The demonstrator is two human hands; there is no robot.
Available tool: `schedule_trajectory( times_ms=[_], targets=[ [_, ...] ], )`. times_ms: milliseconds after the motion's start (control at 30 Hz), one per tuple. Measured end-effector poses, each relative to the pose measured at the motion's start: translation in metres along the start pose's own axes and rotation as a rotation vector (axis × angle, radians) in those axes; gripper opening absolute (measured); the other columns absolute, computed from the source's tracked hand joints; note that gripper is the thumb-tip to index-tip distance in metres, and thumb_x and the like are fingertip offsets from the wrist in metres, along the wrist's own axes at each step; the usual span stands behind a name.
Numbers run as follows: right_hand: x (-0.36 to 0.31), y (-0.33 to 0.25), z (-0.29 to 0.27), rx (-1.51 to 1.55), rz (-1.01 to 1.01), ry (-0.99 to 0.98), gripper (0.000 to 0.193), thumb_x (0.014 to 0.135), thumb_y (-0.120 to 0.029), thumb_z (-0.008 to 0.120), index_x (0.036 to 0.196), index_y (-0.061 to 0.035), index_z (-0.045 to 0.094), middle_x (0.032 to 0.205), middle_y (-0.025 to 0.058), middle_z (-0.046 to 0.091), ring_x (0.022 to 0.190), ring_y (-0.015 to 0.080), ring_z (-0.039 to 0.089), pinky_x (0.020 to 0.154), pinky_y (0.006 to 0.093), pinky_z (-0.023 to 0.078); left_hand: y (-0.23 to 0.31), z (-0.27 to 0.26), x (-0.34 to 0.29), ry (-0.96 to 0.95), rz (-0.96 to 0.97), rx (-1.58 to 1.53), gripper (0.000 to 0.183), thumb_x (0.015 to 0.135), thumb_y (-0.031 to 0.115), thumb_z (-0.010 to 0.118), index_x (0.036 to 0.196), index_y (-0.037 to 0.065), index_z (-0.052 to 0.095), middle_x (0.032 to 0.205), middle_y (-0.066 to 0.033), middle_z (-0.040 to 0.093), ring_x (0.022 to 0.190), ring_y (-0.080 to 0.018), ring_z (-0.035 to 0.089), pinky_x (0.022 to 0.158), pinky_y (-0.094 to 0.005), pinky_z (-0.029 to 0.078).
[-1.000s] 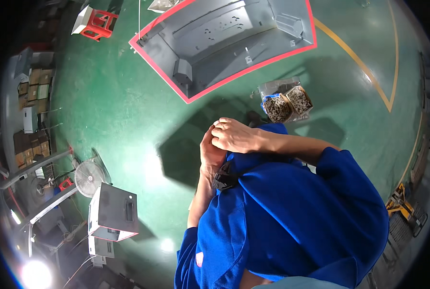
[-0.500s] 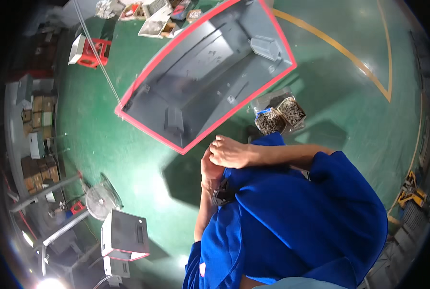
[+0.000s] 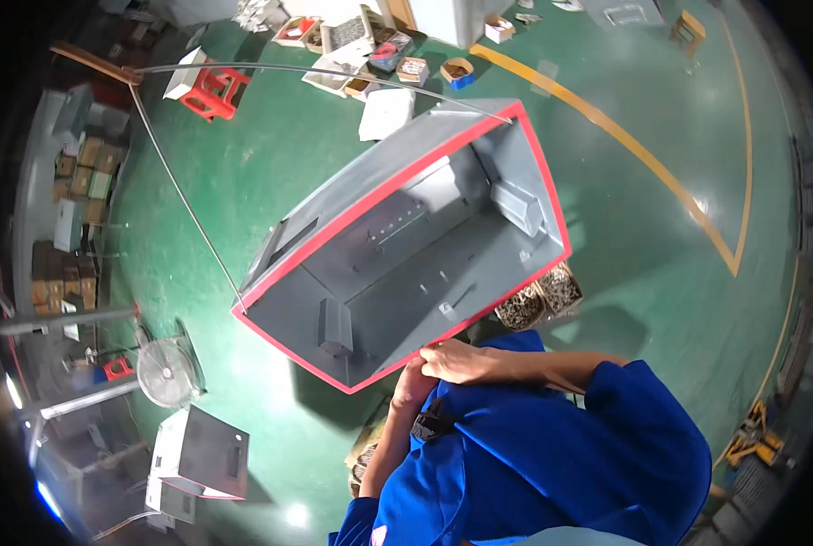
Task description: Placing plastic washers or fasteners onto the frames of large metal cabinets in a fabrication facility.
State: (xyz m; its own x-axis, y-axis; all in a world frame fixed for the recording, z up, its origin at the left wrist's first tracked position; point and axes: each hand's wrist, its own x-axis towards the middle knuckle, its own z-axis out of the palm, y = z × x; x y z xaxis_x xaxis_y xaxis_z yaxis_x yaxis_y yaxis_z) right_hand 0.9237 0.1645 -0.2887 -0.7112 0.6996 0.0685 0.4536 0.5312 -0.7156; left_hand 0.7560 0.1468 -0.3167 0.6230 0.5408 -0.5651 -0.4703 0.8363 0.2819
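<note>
A large open grey metal cabinet (image 3: pixel 397 300) with a red rim hangs tilted in front of me. My left hand (image 3: pixel 413 382) and my right hand (image 3: pixel 457 361) meet at its near lower rim, close to the red edge. Their fingers are closed together, the right ones partly over the left. Whatever they pinch is too small or hidden to make out, and I cannot tell whether they touch the rim. Inside the cabinet are grey angular brackets (image 3: pixel 335 326) and several small studs.
Thin metal rods (image 3: pixel 183 196) run from a brown bar (image 3: pixel 92 64) to the cabinet's corners. Containers of small metal parts (image 3: pixel 559 289) sit on the floor behind the near rim. Around are a red stool (image 3: pixel 217 91), a fan (image 3: pixel 167 373) and another grey cabinet (image 3: pixel 201 452).
My view has tilted up, so the cabinet and hands appear lower and more of the far floor shows. The hands, still together, now overlap the cabinet's near rim in view.
</note>
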Motion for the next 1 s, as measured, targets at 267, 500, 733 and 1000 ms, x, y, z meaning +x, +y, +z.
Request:
schedule_trajectory(
  times_ms=[267, 500, 733, 1000],
  targets=[
    [0.001, 0.009, 0.025, 0.230, 0.077, -0.073, 0.023, 0.082, -0.018, 0.047, 0.079, 0.0007, 0.060, 0.088, 0.0208, 0.057, 0.086, 0.0357, 0.059, 0.076, 0.0455, 0.047, -0.017, -0.022, 0.005, 0.028, 0.005, -0.066, 0.039, 0.091, 0.034, 0.052, 0.117, 0.005, 0.053, 0.119, -0.0107, 0.057, 0.112, -0.0245, 0.052, 0.101, -0.0402, 0.038],
    [0.005, 0.025, 0.017, 0.215, -0.122, -0.006, 0.015, 0.081, -0.013, 0.048, 0.078, -0.0005, 0.055, 0.087, 0.0181, 0.057, 0.083, 0.0331, 0.060, 0.073, 0.0413, 0.049, -0.038, -0.059, 0.024, -0.011, 0.096, -0.102, 0.041, 0.094, 0.035, 0.042, 0.117, 0.004, 0.055, 0.118, -0.0135, 0.058, 0.110, -0.0259, 0.054, 0.100, -0.0395, 0.039],
    [0.006, 0.025, -0.009, 0.265, -0.018, 0.029, 0.002, 0.075, -0.002, 0.056, 0.078, -0.0034, 0.057, 0.081, 0.0138, 0.056, 0.078, 0.0310, 0.059, 0.068, 0.0401, 0.049, -0.033, -0.078, 0.042, -0.039, 0.182, -0.077, 0.032, 0.093, 0.031, 0.046, 0.105, 0.004, 0.059, 0.097, -0.0065, 0.063, 0.091, -0.0181, 0.058, 0.086, -0.0362, 0.045],
    [0.008, 0.047, -0.025, 0.124, -0.130, 0.140, 0.010, 0.074, -0.009, 0.065, 0.080, -0.0027, 0.059, 0.074, 0.0100, 0.057, 0.072, 0.0265, 0.058, 0.066, 0.0360, 0.048, -0.006, -0.006, 0.027, -0.001, 0.106, -0.204, 0.058, 0.093, 0.051, 0.041, 0.113, -0.002, 0.056, 0.107, -0.0134, 0.062, 0.101, -0.0243, 0.059, 0.093, -0.0402, 0.045]
  ],
)
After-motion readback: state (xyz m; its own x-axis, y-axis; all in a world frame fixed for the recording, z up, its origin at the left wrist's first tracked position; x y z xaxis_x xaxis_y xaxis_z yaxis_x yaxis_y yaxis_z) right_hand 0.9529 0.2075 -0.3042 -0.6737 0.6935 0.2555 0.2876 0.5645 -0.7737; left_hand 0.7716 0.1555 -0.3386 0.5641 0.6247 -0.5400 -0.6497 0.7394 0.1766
